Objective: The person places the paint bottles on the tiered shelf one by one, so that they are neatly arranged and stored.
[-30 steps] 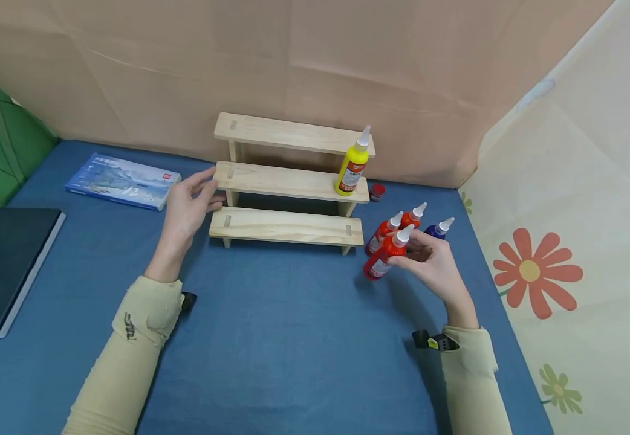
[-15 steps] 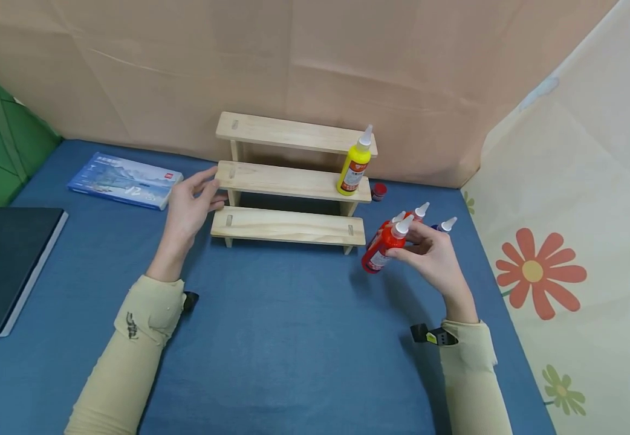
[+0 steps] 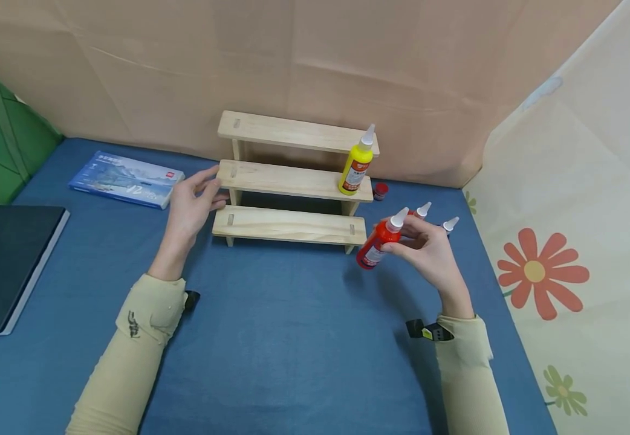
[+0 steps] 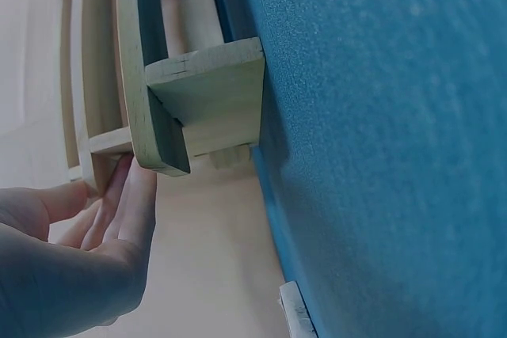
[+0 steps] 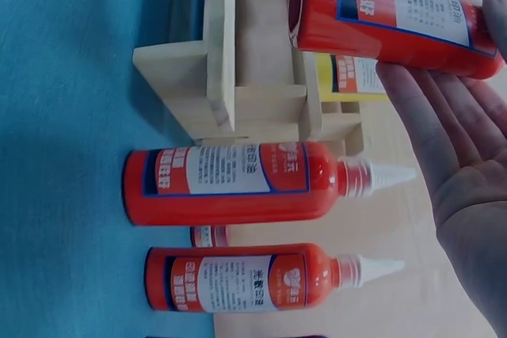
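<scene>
In the head view my right hand [image 3: 426, 251] grips a red ink bottle [image 3: 378, 241] with a white nozzle, held tilted just off the right end of the lowest step of a three-tier wooden shelf [image 3: 288, 223]. The right wrist view shows the held bottle [image 5: 396, 17] raised beside the shelf, fingers and thumb around it. Two more red ink bottles, a nearer one [image 5: 230, 184] and another [image 5: 238, 279], stand on the table. My left hand [image 3: 187, 205] holds the middle step's left end, thumb [image 4: 63, 199] and fingers on either side of the board. A yellow ink bottle [image 3: 355, 166] stands on that step's right end.
A small red-lidded jar [image 3: 380, 191] is behind the shelf's right end. Past my right hand shows the nozzle of a dark bottle [image 3: 450, 225]. At left lie a blue flat box [image 3: 127, 179] and a dark notebook [image 3: 12, 266]. Paper walls border the table.
My right hand has carried the red ink bottle left and slightly up toward the shelf, away from the other bottles. My left hand keeps its place on the shelf.
</scene>
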Motion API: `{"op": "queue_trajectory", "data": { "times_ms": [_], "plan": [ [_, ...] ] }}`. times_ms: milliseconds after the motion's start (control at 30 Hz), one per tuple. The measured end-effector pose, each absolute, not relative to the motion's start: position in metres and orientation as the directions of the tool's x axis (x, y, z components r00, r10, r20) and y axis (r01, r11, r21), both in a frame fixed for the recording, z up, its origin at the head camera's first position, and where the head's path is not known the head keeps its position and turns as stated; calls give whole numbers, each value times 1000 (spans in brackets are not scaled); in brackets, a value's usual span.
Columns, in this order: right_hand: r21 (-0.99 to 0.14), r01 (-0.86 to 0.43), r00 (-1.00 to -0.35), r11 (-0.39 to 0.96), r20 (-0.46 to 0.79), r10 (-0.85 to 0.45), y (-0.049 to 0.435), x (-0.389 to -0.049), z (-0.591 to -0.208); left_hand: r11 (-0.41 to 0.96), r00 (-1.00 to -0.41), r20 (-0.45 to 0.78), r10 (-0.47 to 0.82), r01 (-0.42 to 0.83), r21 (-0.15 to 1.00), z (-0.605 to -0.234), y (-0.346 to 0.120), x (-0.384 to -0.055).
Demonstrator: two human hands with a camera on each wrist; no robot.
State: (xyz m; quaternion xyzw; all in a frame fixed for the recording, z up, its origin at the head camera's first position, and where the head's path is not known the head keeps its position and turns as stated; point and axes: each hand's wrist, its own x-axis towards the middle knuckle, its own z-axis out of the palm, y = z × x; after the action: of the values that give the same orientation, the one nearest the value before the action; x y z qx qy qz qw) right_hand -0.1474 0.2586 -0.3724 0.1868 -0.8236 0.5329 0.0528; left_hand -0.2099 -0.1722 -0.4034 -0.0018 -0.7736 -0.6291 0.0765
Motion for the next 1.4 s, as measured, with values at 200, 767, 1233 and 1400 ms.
{"op": "queue_trajectory", "data": {
  "times_ms": [200,767,1233,1400],
  "plan": [
    [-849,-383,-918,363,305,-256,252,-151,-366,200,-989,117,-90,97,975,-404,-172,-211],
    [-820,-402,-914,407,333,-232,226,-162,-352,202,-988,117,-98,95,975,-402,-172,-210],
    [-822,-411,-908,393,331,-257,208,-175,-341,210,-988,120,-96,98,973,-402,-173,-211],
    [-808,-422,-904,411,339,-261,204,-179,-338,196,-989,116,-90,96,976,-403,-174,-211]
  ]
}}
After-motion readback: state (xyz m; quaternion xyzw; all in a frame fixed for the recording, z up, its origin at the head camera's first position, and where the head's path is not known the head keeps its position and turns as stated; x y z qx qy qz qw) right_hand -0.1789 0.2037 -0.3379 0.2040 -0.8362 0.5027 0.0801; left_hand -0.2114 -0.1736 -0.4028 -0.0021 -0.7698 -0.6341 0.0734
